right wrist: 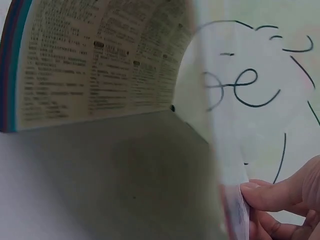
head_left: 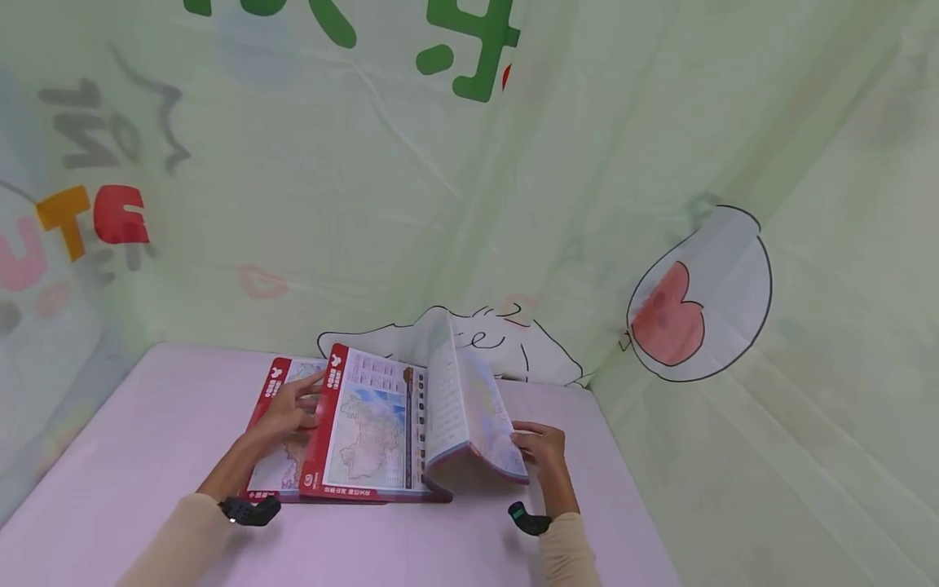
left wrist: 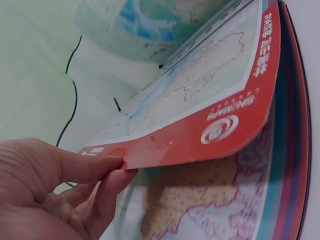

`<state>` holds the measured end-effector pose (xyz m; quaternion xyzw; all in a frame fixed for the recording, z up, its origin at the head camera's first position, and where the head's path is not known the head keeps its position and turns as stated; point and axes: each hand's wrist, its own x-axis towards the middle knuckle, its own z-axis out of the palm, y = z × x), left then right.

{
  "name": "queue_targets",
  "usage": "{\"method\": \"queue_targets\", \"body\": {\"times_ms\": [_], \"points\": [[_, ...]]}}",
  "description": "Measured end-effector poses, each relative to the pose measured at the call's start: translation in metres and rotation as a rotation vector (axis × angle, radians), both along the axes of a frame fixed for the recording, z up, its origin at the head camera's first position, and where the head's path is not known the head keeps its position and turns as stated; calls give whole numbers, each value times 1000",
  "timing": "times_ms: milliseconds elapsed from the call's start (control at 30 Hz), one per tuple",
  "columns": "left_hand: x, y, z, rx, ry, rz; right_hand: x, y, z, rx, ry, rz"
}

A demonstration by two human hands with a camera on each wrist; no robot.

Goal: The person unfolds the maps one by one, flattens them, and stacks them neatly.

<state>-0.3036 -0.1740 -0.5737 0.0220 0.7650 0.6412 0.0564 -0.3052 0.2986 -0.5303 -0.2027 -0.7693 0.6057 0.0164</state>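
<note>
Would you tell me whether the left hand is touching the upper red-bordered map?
Touching: the left wrist view shows the left hand pinching the upper map by its red border.

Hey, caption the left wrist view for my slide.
A left hand pinches a red-bordered map above another map.

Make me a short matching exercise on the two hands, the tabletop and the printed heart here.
1. Left hand
2. Right hand
3. Tabletop
4. Printed heart

A. Red, on the backdrop
B. Pinching the edge of a raised panel
C. Pale lilac
D. Pinching a red-bordered map sheet

Pairs: 1-D; 2-B; 3-C; 4-A
</note>
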Motion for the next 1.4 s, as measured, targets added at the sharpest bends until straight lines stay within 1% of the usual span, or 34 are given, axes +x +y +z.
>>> {"method": "queue_targets", "body": {"times_ms": [100, 200, 267, 400, 500, 567, 633, 733, 833, 933, 1000, 1133, 1300, 1400], "points": [[1, -10, 1, -32, 17, 5, -2, 12, 3, -22, -26, 6], [5, -19, 5, -77, 12, 15, -3, 25, 5, 10, -68, -6], [8, -25, 9, -105, -3, 30, -4, 33, 5, 26, -79, -8], [14, -32, 17, -139, -7, 41, -5, 47, 5, 50, -44, -13], [14, -36, 21, -154, -4, 41, -4, 58, 6, 80, -11, -26], [15, -39, 22, -169, -8, 44, -3, 64, 6, 112, 0, -53], [16, -41, 22, -182, -14, 53, -2, 69, 7, 154, -1, -87], [19, -45, 19, -206, -19, 70, -3, 75, 8, 259, -18, -149], [21, -49, 15, -212, -16, 81, -6, 82, 7, 385, -20, -182], [20, -52, 13, -206, -6, 84, -10, 88, 5, 476, -5, -207], [20, -52, 12, -197, -4, 88, -12, 92, 2, 510, -6, -228], [22, -53, 11, -208, -3, 94, -13, 100, -3, 582, -8, -258], [26, -53, 10, -243, -3, 96, -9, 117, -12, 664, 36, -287], [28, -55, 8, -261, -4, 108, -9, 129, -17, 711, 47, -308]]}}
